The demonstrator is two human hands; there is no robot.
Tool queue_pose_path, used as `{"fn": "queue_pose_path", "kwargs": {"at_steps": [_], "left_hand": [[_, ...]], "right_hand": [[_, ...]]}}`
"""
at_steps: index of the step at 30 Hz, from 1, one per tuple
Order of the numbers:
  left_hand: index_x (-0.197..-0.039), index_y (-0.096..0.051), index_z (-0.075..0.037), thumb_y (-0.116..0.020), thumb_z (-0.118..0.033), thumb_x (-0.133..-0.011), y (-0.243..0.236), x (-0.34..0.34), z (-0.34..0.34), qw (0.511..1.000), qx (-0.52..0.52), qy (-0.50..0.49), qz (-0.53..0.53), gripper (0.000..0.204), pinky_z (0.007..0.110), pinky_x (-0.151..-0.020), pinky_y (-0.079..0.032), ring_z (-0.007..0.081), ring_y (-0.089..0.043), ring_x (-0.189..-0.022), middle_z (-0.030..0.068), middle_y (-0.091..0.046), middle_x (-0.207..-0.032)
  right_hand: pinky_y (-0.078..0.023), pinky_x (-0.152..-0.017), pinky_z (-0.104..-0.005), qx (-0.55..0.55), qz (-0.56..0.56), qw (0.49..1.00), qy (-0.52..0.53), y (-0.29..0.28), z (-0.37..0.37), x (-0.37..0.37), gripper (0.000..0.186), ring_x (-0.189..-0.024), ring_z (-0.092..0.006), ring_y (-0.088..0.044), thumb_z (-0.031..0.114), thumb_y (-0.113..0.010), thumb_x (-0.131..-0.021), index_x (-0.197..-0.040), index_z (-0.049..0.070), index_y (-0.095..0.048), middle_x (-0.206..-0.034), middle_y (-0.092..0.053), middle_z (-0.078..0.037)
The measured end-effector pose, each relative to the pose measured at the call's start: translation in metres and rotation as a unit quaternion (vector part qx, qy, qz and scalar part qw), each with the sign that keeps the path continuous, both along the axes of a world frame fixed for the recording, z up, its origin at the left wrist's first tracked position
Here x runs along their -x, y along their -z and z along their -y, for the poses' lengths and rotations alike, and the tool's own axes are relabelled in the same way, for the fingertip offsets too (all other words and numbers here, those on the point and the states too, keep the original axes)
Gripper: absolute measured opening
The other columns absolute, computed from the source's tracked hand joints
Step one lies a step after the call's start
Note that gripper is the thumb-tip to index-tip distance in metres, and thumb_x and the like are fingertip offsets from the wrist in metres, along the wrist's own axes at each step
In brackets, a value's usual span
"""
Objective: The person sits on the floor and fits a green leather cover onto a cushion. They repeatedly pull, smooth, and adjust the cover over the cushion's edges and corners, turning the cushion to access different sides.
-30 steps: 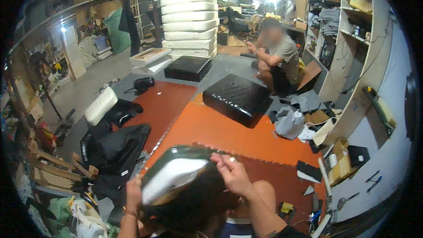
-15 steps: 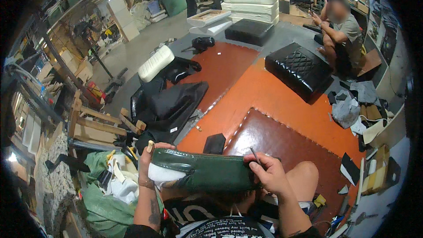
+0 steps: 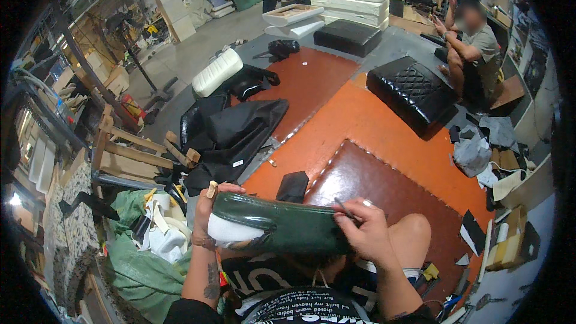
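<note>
Across my lap lies a long dark green glossy upholstered pad [image 3: 303, 228], stitched along its upper edge. White padding [image 3: 231, 233] shows at its left end where the cover stops. My left hand [image 3: 206, 211] grips that end, its fingers mostly hidden behind the pad; one fingertip has a pale yellowish wrap. At the right end, my right hand [image 3: 371, 228] is closed around a thin dark rod-like tool [image 3: 344, 207], held against the pad's upper edge. What the tool's tip touches is too small to tell.
Orange and brown leather sheets [image 3: 336, 108] cover the floor. Black quilted [image 3: 414, 93] and plain [image 3: 347, 37] cushions stand ahead, black fabric [image 3: 240, 135] and a cream pad [image 3: 217, 72] to the left. A person [image 3: 474, 42] sits at the far right. A green sack [image 3: 141, 276] lies beside me.
The pad's left end has tilted a little and shifted right with my left hand. My right hand keeps the tool at the right end, with its fingers slightly turned. The whole view has shifted slightly.
</note>
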State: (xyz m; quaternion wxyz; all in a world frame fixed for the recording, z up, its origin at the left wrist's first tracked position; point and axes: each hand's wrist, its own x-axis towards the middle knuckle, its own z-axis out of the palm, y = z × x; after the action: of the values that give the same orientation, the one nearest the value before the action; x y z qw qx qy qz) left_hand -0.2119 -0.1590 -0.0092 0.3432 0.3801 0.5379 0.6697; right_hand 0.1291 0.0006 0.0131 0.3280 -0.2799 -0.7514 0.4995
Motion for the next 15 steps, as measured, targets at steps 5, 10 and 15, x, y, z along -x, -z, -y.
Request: {"fn": "queue_pose_path", "kwargs": {"at_steps": [5, 10, 15], "left_hand": [[-0.112, -0.077, 0.008, -0.046, -0.046, -0.112, -0.040, -0.005, 0.002, 0.997, 0.059, 0.044, 0.014, 0.063, 0.038, -0.096, -0.057, 0.0256, -0.075, -0.102, 0.0187, -0.078, -0.110], [-0.110, -0.079, 0.004, -0.059, -0.052, -0.108, -0.092, 0.000, -0.016, 0.963, 0.138, 0.131, -0.189, 0.059, 0.033, -0.090, -0.056, 0.0166, -0.073, -0.097, 0.0103, -0.080, -0.103], [-0.101, -0.081, 0.001, -0.079, -0.026, -0.089, -0.100, -0.007, -0.034, 0.911, 0.224, 0.102, -0.331, 0.030, 0.031, -0.083, -0.057, 0.0137, -0.071, -0.088, 0.0049, -0.078, -0.090]], "right_hand": [[-0.056, -0.088, -0.0481, -0.096, 0.038, 0.995, 0.017, -0.022, 0.013, 0.028, 0.019, -0.098, -0.0413, -0.071, 0.006, -0.068, -0.092, -0.109, 0.002, -0.076, -0.102, -0.073, -0.021], [-0.057, -0.085, -0.0454, -0.121, 0.047, 0.989, 0.069, -0.003, -0.016, -0.013, 0.020, -0.095, -0.0388, -0.072, 0.005, -0.067, -0.093, -0.110, 0.002, -0.077, -0.099, -0.072, -0.020], [-0.057, -0.076, -0.0406, 0.012, 0.174, 0.928, 0.330, 0.077, -0.069, -0.184, 0.026, -0.079, -0.0242, -0.070, 0.013, -0.067, -0.097, -0.117, 0.001, -0.077, -0.090, -0.073, -0.012]]}}
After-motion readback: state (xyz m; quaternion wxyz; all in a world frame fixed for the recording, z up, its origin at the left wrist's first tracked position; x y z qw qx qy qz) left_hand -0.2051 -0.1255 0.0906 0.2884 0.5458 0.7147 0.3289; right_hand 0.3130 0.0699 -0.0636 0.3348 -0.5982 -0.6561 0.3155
